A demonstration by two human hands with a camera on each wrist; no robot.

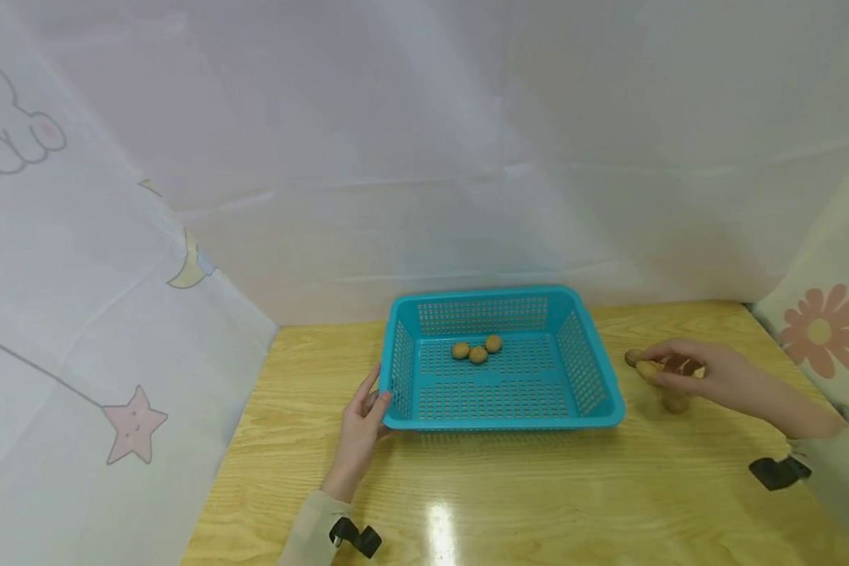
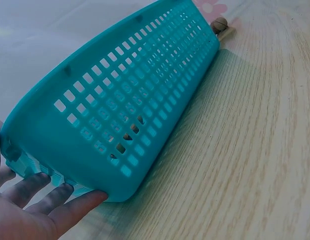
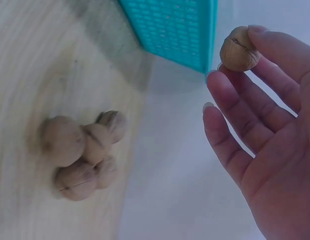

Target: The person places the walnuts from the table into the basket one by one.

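Observation:
A blue-green plastic basket (image 1: pixel 502 423) with slotted walls sits on the table. Inside it, near the back, three walnuts (image 1: pixel 477 355) lie close together. My left hand (image 1: pixel 361 424) grips the basket's left side, thumb at the rim and fingers against the outer wall; the fingers (image 2: pixel 77 212) also show at a lower corner in the left wrist view. To the right of the basket, my right hand (image 1: pixel 725 377) pinches a walnut (image 3: pixel 238 50) between thumb and fingertips, raised above the table. A cluster of several walnuts (image 3: pixel 77 180) lies below that hand, partly hidden by it in the head view.
The wood-grain table (image 1: pixel 509 495) runs back to a pale cloth backdrop (image 1: pixel 467 157). Printed cloth with a star (image 1: pixel 136 424) hangs at the left, and cloth with a flower (image 1: pixel 821 330) at the right. Both wrists wear dark straps.

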